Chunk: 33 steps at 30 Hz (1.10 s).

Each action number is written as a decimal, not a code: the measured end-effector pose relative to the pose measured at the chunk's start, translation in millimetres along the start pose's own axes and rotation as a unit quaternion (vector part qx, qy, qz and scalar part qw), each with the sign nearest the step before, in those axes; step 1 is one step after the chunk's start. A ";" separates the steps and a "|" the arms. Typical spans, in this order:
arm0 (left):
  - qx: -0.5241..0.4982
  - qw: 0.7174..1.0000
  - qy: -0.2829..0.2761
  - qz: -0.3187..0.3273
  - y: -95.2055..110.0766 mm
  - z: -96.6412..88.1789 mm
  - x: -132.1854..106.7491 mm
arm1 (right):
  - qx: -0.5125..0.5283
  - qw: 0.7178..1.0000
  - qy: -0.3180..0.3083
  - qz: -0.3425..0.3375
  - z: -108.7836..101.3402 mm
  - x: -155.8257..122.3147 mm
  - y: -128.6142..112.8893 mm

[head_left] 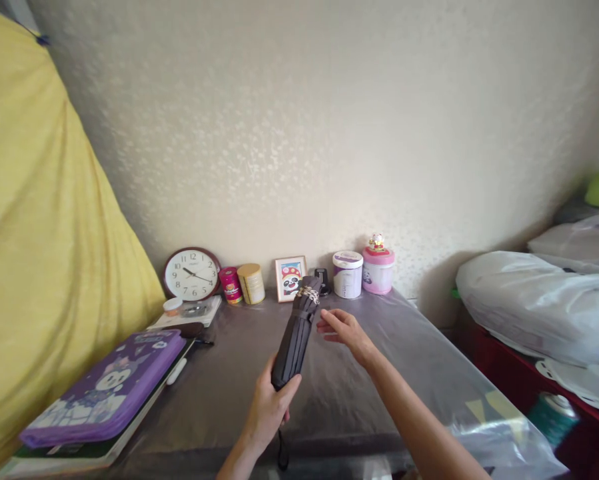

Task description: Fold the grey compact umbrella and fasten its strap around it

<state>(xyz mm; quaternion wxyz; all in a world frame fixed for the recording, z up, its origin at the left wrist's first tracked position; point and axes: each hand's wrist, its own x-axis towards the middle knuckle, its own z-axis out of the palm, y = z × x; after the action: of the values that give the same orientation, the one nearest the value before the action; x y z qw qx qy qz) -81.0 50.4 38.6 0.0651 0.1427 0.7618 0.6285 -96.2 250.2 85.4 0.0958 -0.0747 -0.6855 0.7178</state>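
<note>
A folded black umbrella (295, 340) is held up over the table, tilted with its rib ends up and away from me. My left hand (272, 400) is closed around its lower end, and a wrist loop (282, 452) dangles below. A strap wraps the folded canopy near the top. Just right of that strap is my right hand (343, 330), fingers apart and holding nothing. Whether its fingertips touch the umbrella I cannot tell.
Against the wall stand a clock (192, 275), a pink can (230, 285), a yellow tin (251, 283), a framed panda picture (290, 279) and two tubs (348, 275). A purple case (104, 390) lies left on the grey tabletop (369, 413). White bags (539, 300) sit at right.
</note>
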 end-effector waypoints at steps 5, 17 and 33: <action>0.041 0.999 0.022 0.018 5.1 -0.4 -5.4 | -0.087 0.994 0.036 -0.050 17.5 -2.7 0.4; 0.091 0.993 0.009 0.073 1.7 -4.3 -7.3 | 0.052 0.996 0.061 -0.031 22.0 -5.0 -0.2; -0.106 0.984 -0.133 -0.053 4.9 -9.7 -1.4 | 0.061 0.996 0.066 -0.025 22.8 -2.6 1.1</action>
<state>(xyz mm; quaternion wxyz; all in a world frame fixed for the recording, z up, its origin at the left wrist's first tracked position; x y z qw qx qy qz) -81.7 41.6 45.2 0.2140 0.1766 0.6822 0.6764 -99.2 227.4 85.4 0.1631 -0.0984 -0.6344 0.7492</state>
